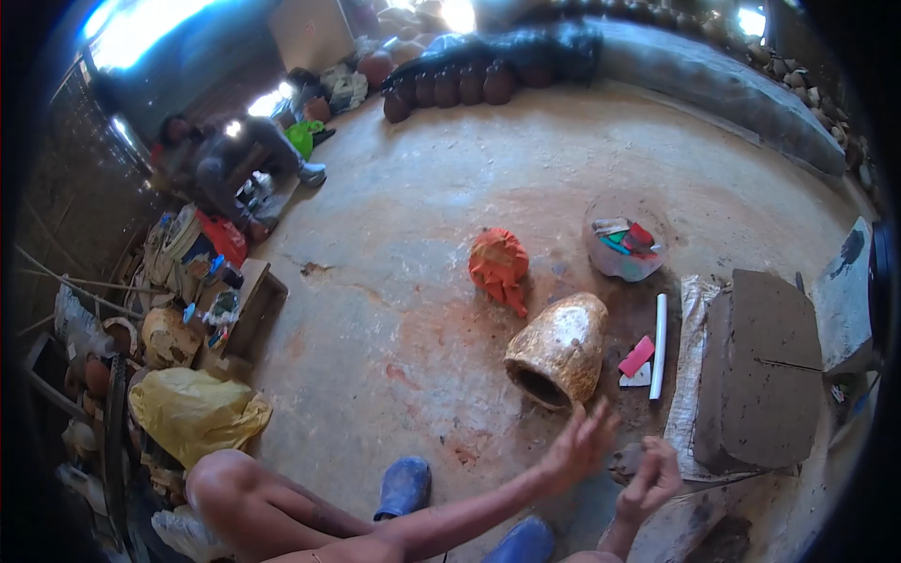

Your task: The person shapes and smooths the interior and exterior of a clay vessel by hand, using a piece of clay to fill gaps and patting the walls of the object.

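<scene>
My left hand [584, 446] reaches across with its fingers stretched out, slightly blurred, and holds nothing. Just beyond it a hollow, dome-shaped form [568, 340] with a crusty tan surface lies on its side, its dark mouth facing me. To the right my right hand [650, 480] is closed, its fingers curled in. A greyish-brown lump [623, 460] shows at its left side; whether the hand grips it cannot be made out. Farther right, a big block of dark grey clay [762, 371] with a slit in it rests on a pale woven sheet [692, 375].
Beyond the form are an orange cloth bundle [498, 266] and a bowl [624, 267] of small tools. A white tube [659, 347] lies beside a pink piece [636, 357]. A low wooden bench [253, 305] and yellow plastic [197, 413] are left. Another person [221, 169] sits far left; dark pots [446, 89] line the back.
</scene>
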Demonstrator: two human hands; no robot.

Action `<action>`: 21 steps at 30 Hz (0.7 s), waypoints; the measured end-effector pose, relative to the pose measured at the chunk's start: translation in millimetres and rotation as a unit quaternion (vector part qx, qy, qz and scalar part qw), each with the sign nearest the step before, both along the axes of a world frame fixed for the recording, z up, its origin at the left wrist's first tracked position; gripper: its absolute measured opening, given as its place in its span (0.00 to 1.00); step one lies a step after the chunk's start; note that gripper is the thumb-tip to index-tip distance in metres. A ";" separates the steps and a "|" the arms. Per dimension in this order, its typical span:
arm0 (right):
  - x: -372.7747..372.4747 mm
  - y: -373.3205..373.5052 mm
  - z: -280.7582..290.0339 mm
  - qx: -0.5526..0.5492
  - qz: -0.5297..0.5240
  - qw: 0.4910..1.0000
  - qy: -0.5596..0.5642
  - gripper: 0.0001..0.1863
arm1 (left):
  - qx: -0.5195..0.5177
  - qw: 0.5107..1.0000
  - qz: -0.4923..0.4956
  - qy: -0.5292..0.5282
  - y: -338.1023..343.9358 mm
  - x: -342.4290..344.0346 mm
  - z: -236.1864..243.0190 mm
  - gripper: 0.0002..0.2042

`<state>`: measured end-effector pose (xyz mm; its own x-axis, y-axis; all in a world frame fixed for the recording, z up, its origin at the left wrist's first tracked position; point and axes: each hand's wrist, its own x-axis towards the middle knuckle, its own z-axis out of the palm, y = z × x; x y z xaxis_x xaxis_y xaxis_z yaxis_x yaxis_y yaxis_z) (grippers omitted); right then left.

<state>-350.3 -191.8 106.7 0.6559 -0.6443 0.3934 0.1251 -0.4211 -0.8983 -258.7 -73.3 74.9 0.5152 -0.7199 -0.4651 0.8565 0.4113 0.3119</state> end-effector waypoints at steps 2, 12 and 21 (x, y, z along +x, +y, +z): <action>-1.0 15.7 14.5 -0.017 0.021 1.000 0.012 0.13 | 0.027 0.998 0.026 -0.055 -7.8 1.5 5.3 0.51; 17.6 62.2 11.2 -0.171 0.183 0.965 0.071 0.40 | 0.103 0.994 0.020 -0.027 54.8 -10.8 -22.4 0.39; 21.4 6.7 -11.0 -0.023 0.011 0.986 -0.164 0.57 | -0.185 0.975 0.067 -0.101 11.9 7.3 -11.8 0.32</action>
